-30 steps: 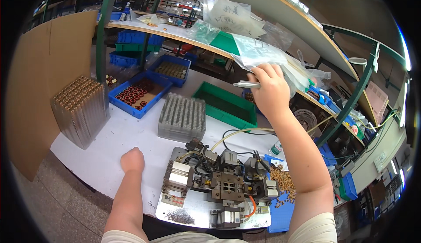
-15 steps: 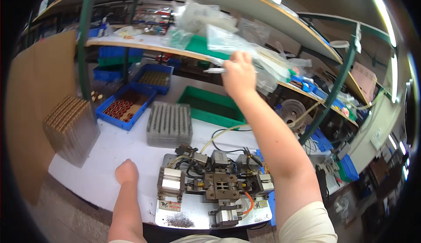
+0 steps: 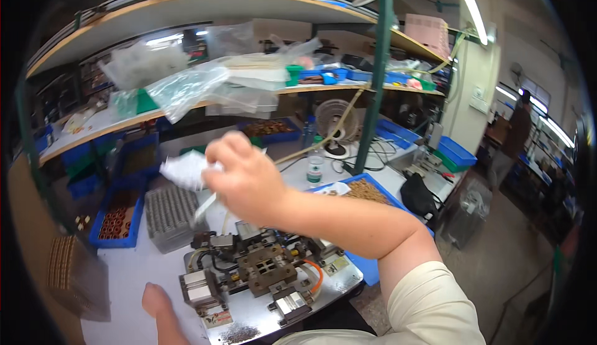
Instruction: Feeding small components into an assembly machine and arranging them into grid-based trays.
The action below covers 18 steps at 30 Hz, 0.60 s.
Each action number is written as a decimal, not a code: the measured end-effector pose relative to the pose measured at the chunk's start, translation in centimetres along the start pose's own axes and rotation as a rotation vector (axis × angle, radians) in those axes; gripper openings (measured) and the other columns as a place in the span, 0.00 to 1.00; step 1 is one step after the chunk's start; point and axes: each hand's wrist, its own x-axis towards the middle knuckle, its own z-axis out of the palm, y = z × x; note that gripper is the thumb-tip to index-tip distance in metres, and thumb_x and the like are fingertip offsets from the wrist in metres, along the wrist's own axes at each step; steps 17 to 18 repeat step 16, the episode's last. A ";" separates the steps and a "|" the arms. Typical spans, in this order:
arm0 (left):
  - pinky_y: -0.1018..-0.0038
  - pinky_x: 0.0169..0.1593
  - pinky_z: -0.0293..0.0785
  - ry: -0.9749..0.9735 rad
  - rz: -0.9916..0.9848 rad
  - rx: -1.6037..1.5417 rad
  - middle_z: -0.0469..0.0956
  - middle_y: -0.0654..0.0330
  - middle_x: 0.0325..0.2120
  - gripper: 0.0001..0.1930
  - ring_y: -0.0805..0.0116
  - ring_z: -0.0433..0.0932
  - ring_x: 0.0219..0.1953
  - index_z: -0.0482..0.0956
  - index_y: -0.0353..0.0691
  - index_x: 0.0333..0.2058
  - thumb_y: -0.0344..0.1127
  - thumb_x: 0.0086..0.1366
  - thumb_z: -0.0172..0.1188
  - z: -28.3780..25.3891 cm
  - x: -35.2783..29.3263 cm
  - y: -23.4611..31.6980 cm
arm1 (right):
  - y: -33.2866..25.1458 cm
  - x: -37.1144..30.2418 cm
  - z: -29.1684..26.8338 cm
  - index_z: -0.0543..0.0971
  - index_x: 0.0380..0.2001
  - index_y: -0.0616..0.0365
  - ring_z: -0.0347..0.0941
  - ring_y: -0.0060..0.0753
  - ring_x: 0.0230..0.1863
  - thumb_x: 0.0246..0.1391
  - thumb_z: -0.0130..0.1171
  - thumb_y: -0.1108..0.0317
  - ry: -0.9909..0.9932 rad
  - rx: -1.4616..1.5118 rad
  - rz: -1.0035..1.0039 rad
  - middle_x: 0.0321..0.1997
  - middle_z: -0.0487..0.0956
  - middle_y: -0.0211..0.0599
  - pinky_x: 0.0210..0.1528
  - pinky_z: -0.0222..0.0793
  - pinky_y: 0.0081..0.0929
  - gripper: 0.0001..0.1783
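My right hand (image 3: 242, 177) is raised over the metal fixture, its fingers closed on a crumpled white sheet (image 3: 185, 169) that looks like paper or tissue. A thin pale rod (image 3: 206, 207) sticks out below the same hand; its kind is blurred. My left hand (image 3: 155, 299) rests curled like a fist on the white tabletop, with nothing visible in it. Between my arms sits the fixture (image 3: 266, 265), with metal blocks around a central plate with square openings, an orange tube and dark cables. Left of it stands a stack of clear ridged trays (image 3: 171, 217).
A blue bin of reddish rings (image 3: 117, 217) and tall stacked trays (image 3: 74, 276) stand at left. To the right are a blue tray of small tan parts (image 3: 373, 191), a bottle (image 3: 315, 163), a fan (image 3: 336, 124) and a green post (image 3: 375, 83). A shelf (image 3: 205, 103) with plastic bags hangs above.
My view has swung right. My right hand has come back from the shelf edge toward the fixture, and crumpled white sheet now shows in it along with the rod. My left hand stays on the table.
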 end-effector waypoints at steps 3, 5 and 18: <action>0.53 0.39 0.74 -0.042 0.009 -0.022 0.83 0.47 0.29 0.13 0.42 0.79 0.33 0.77 0.38 0.32 0.38 0.68 0.46 0.2 0.3 -0.1 | -2.3 -3.7 -4.9 0.77 0.27 0.53 0.65 0.43 0.48 0.42 0.63 0.72 -0.114 0.183 0.075 0.44 0.72 0.37 0.46 0.69 0.33 0.06; 0.53 0.39 0.73 -0.003 0.041 0.000 0.82 0.47 0.30 0.12 0.42 0.79 0.33 0.77 0.39 0.33 0.37 0.68 0.46 2.4 1.3 -1.9 | -3.7 -6.1 -7.6 0.76 0.27 0.54 0.65 0.43 0.48 0.42 0.63 0.73 -0.145 0.165 0.119 0.44 0.72 0.37 0.48 0.68 0.33 0.07; 0.54 0.42 0.79 -0.055 -0.201 -0.382 0.85 0.48 0.34 0.18 0.46 0.84 0.37 0.81 0.40 0.36 0.48 0.69 0.49 13.7 10.1 -7.1 | -7.6 -15.0 -13.0 0.81 0.31 0.48 0.67 0.41 0.51 0.41 0.68 0.71 -0.312 0.255 0.699 0.45 0.73 0.35 0.53 0.68 0.38 0.10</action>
